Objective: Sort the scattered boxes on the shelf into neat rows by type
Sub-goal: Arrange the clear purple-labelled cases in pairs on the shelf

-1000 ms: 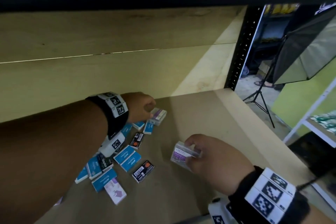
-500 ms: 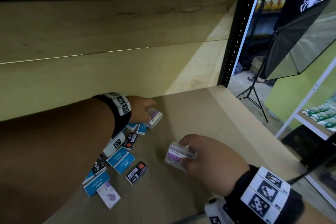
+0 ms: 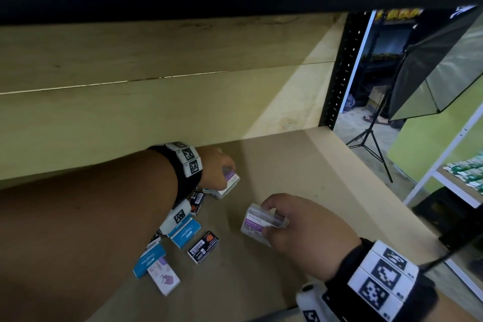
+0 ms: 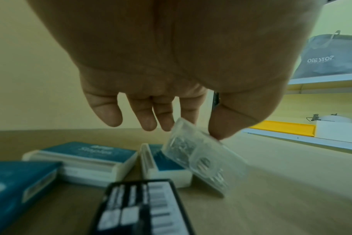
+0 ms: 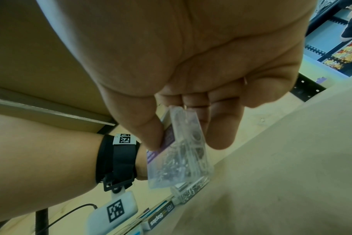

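Observation:
My right hand [image 3: 271, 219] pinches a clear paper-clip box [image 3: 257, 223] with a purple label, held just above the shelf board [image 3: 300, 172]; the right wrist view shows thumb and fingers on that box [image 5: 181, 157]. My left hand [image 3: 224, 172] pinches a second clear paper-clip box [image 3: 230, 181], tilted, its low end on the board; that box [image 4: 203, 160] leans on a blue staples box [image 4: 165, 167]. Scattered under my left forearm lie blue staples boxes [image 3: 184, 234], black boxes [image 3: 203, 247] and a white-purple box [image 3: 164, 278].
The wooden back wall [image 3: 156, 107] stands close behind my left hand. A black perforated upright [image 3: 339, 73] marks the shelf's right end. Beyond it stand a softbox on a tripod [image 3: 371, 144] and another white shelf [image 3: 460, 178]. Bare board lies right of my hands.
My left hand has tipped its paper-clip box up on one end. My right hand keeps its box at much the same spot. The head view has shifted slightly.

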